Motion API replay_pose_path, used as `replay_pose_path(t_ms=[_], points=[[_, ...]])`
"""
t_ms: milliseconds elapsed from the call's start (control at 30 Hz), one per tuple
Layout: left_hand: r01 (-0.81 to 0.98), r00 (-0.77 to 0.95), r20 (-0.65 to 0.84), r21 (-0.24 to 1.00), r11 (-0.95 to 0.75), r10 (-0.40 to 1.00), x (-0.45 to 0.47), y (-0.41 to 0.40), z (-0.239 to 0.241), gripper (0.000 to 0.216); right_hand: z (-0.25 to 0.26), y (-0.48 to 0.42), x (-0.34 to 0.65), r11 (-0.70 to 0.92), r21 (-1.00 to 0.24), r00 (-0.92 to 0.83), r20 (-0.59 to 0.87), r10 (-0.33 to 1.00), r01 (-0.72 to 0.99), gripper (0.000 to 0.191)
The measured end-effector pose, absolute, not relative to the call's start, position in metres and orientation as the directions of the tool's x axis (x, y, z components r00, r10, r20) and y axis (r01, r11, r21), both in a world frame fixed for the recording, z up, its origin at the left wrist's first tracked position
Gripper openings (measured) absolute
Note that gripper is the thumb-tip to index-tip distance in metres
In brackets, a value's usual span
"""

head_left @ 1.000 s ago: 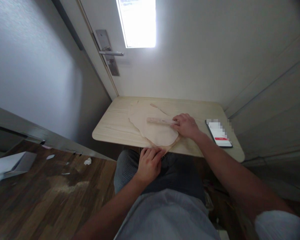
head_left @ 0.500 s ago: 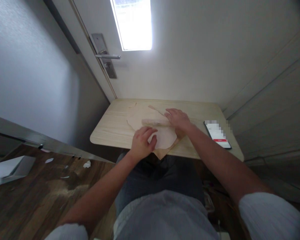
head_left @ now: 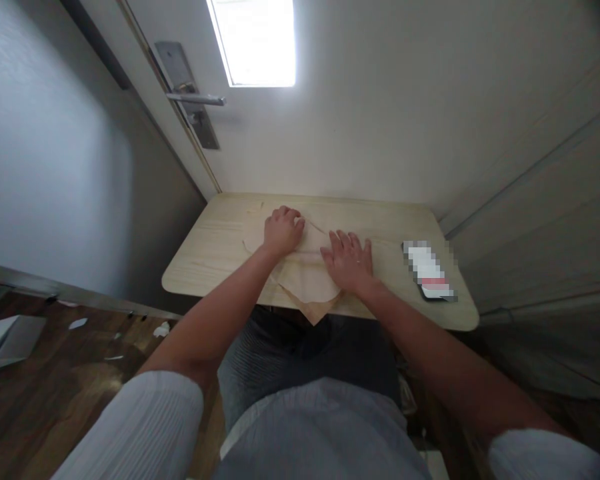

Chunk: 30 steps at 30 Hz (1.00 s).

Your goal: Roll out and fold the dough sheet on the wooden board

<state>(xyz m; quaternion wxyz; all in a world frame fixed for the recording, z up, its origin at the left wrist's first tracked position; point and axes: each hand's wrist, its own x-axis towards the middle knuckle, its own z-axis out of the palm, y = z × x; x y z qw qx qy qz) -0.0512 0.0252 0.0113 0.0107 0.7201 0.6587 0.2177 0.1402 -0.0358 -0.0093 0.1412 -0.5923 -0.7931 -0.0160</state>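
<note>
A thin pale sheet with curved edges lies on the small wooden table, a brown paper corner poking out from under its near side. My left hand is on the far part of the sheet, its fingers curled together. A light bit of the sheet shows between thumb and forefinger. To the right, my right hand rests flat with fingers spread over the sheet's right side. Between the hands runs a narrow pale band, partly hidden by the right fingers.
A phone lies at the table's right end. Behind the table stands a white door with a metal handle and a bright window. Scraps and a white box are on the floor at left.
My left hand has moved away from me, from the sheet's near side to its far part. My right hand has come nearer and flattened. The view has shifted slightly.
</note>
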Motion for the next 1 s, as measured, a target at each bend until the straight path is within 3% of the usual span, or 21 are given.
replay_pose_path(t_ms=[200, 433, 633, 1000], points=[[0.939, 0.216, 0.281, 0.204, -0.278, 0.935, -0.047, -0.006, 0.004, 0.045, -0.011, -0.076, 0.146, 0.358, -0.136, -0.320, 0.239, 0.917, 0.924, 0.061], [0.940, 0.259, 0.158, 0.186, -0.286, 0.953, -0.047, -0.050, 0.001, 0.050, -0.018, -0.119, 0.151, 0.407, -0.160, -0.347, 0.305, 0.887, 0.899, 0.072], [0.937, 0.253, 0.207, 0.189, -0.292, 0.945, -0.045, -0.079, -0.001, 0.048, -0.020, -0.147, 0.151, 0.429, -0.188, -0.362, 0.309, 0.880, 0.883, 0.091], [0.911, 0.272, 0.255, 0.241, -0.334, 0.928, -0.043, -0.109, -0.002, 0.042, -0.029, -0.174, 0.154, 0.438, -0.155, -0.380, 0.303, 0.874, 0.885, 0.099]])
